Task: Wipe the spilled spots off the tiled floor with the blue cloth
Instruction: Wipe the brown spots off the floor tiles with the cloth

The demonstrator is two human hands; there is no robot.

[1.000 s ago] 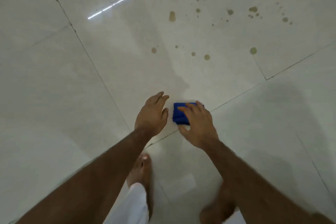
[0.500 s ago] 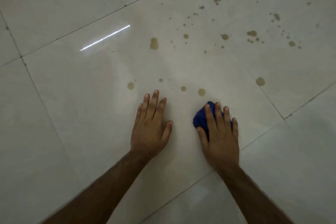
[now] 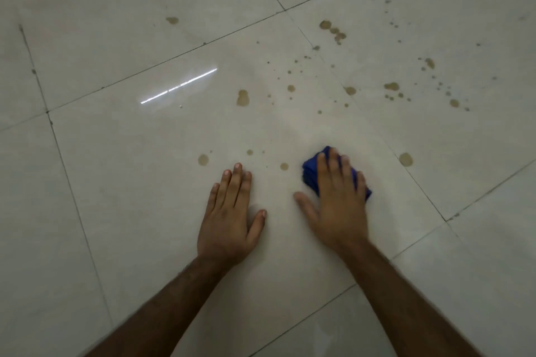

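My right hand (image 3: 336, 197) presses flat on the folded blue cloth (image 3: 309, 171), which lies on the pale tiled floor (image 3: 130, 182); most of the cloth is hidden under my fingers. My left hand (image 3: 230, 217) rests palm down on the tile beside it, fingers spread, holding nothing. Brown spilled spots dot the floor ahead: one spot (image 3: 284, 166) lies just left of the cloth, another (image 3: 203, 159) lies beyond my left fingertips, and a larger blot (image 3: 242, 98) sits farther out. A round spot (image 3: 405, 159) lies to the cloth's right.
Several more brown drops are scattered over the far right tiles, including a chain of blots (image 3: 333, 29). Dark grout lines cross the floor. A bright streak of reflected light (image 3: 178, 86) shows on the glossy tile at centre left.
The view has closed in on the floor and my feet have left it. Both hands slid forward toward the spots, and my right hand pushed the cloth over one spot.
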